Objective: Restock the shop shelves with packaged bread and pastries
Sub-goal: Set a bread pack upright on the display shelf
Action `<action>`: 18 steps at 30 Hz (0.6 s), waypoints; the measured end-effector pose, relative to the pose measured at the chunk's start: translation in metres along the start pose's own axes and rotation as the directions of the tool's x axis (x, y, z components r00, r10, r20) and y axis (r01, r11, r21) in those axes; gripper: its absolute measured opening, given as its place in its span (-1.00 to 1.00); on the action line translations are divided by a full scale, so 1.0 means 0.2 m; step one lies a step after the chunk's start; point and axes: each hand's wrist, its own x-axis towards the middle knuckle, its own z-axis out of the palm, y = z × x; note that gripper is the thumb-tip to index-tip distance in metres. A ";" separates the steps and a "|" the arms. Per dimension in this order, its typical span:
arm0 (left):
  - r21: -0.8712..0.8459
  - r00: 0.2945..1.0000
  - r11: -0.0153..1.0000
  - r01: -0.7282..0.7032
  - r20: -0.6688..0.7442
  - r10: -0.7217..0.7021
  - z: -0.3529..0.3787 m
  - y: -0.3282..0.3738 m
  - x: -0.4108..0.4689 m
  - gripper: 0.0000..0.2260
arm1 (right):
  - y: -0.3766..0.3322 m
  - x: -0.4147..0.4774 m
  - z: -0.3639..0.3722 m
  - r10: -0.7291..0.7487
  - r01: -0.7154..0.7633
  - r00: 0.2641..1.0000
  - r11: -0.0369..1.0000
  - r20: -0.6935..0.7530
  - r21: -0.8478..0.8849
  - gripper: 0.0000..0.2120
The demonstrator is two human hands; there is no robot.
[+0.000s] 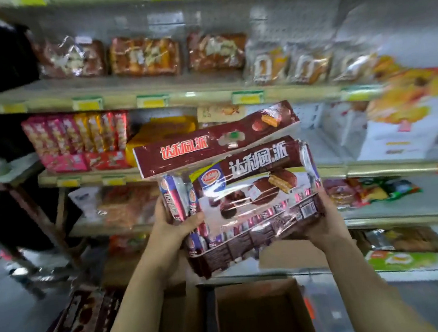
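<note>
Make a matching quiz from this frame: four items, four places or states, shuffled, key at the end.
Items
1. chocolate pie bag
2. brown pie carton
3. pink snack boxes
4. cardboard box

Places or states
A. open, at the bottom of the view
B. held between left hand and right hand
C. standing on a shelf at the left
D. tilted, against the held bag's top edge

Pairs: 1-B, 2-D, 3-C, 4-A
</note>
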 end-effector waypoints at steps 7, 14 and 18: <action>0.016 0.994 1.000 -0.016 0.105 0.014 0.53 0.12 0.16 -0.27 | -0.61 -0.08 -0.35 -0.093 0.097 0.995 0.989 0.044 -0.109 -0.87; 0.038 0.986 0.998 -0.042 0.160 0.036 1.18 0.16 0.29 -0.31 | -1.29 -0.10 -0.69 -0.197 0.199 0.979 0.846 0.058 -0.495 -0.46; 0.001 0.973 0.993 -0.117 0.202 0.115 1.47 0.20 0.39 -0.57 | -1.57 -0.08 -0.77 -0.317 0.288 0.948 0.818 0.028 -0.498 -0.09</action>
